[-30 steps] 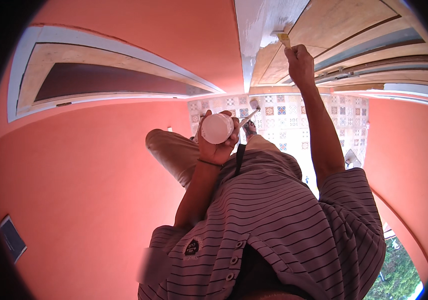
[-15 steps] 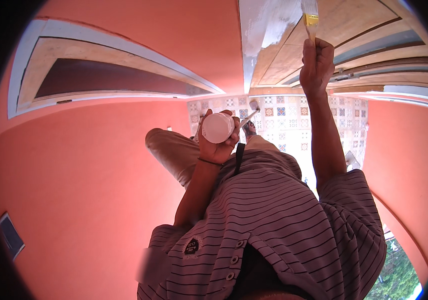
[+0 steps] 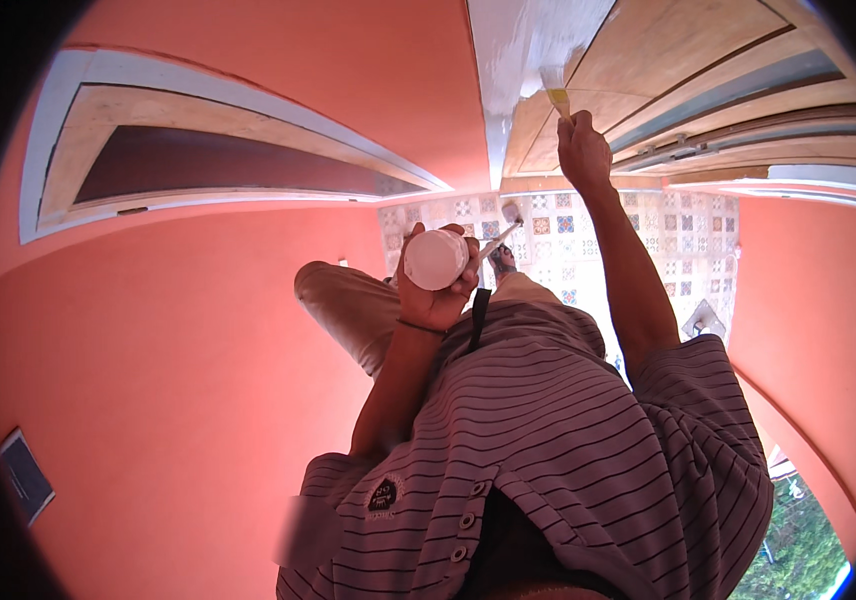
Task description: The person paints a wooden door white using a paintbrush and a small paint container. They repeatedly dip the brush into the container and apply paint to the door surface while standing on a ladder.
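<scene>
My right hand (image 3: 585,152) grips a paintbrush (image 3: 561,103) by its handle, arm stretched ahead. The pale bristles touch a wooden door (image 3: 648,75), at the border between bare wood and fresh white paint (image 3: 526,45). Held in front of my body, my left hand (image 3: 432,300) is wrapped round a small round container (image 3: 436,260) whose pale top faces up. A thin white stick (image 3: 496,240) shows beside that hand's fingers; whether the hand holds it I cannot tell.
Coral walls (image 3: 148,330) rise on both sides. At the left stands a framed wooden door (image 3: 98,105) with a dark panel. Below lies a patterned tile floor (image 3: 638,215), with a grey object (image 3: 700,318) near the right wall. Greenery (image 3: 798,530) shows through an opening at lower right.
My right hand has moved the brush down and to the left along the door. White paint now covers more of the upper wood. The left hand and container have hardly moved.
</scene>
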A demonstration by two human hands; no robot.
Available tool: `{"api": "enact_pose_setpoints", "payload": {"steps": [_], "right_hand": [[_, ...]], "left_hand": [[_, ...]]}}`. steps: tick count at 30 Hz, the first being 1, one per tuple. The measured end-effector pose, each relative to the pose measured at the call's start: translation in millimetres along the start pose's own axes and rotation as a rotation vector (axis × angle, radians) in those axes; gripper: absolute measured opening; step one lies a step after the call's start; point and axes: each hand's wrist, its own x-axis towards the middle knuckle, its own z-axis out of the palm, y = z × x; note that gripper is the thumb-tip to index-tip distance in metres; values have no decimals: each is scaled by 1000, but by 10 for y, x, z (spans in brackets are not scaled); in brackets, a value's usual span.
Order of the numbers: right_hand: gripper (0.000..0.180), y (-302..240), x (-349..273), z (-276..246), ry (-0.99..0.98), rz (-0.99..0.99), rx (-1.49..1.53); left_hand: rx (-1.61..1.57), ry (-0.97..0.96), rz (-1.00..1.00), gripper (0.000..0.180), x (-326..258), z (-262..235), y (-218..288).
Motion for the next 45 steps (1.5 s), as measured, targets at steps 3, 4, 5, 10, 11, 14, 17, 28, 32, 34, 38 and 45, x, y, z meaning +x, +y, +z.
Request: {"api": "enact_pose_setpoints", "payload": {"steps": [3,4,5,10,11,14,17,28,32,34,38,45], "right_hand": [[30,-109,-154,-212,31,-44,83],[30,-163,-199,-294,62,-58,133],[29,-239,-208,-351,156,-147,203],[27,-465,59,-370,199,-180,147],[28,-457,87,-303,110,-134,56],[31,-320,-4,-88,-109,-12,-126],[34,-227,-91,-9,-187,35,-106],[32,-626,-43,-745,318,-290,441],[31,-169,84,-242,35,-4,-18],[33,114,33,-4,-25,59,-46],[34,356,24,101,-131,127,-103],[34,-294,188,-786,169,-29,275]], "left_hand": [[5,-8,10,62,3,-14,16],[1,-8,12,62,3,-16,18],[-4,-15,9,62,5,-14,15],[-4,18,-8,63,55,48,-23],[0,45,-3,63,56,64,-31],[-5,54,-12,62,37,83,-46],[-2,31,11,62,-7,42,-29],[3,-28,-3,61,38,-49,-3],[-22,-19,-30,61,51,20,-23],[-8,69,-15,62,30,45,-33],[-11,88,10,63,3,33,-14],[34,8,-17,58,51,3,13]]}}
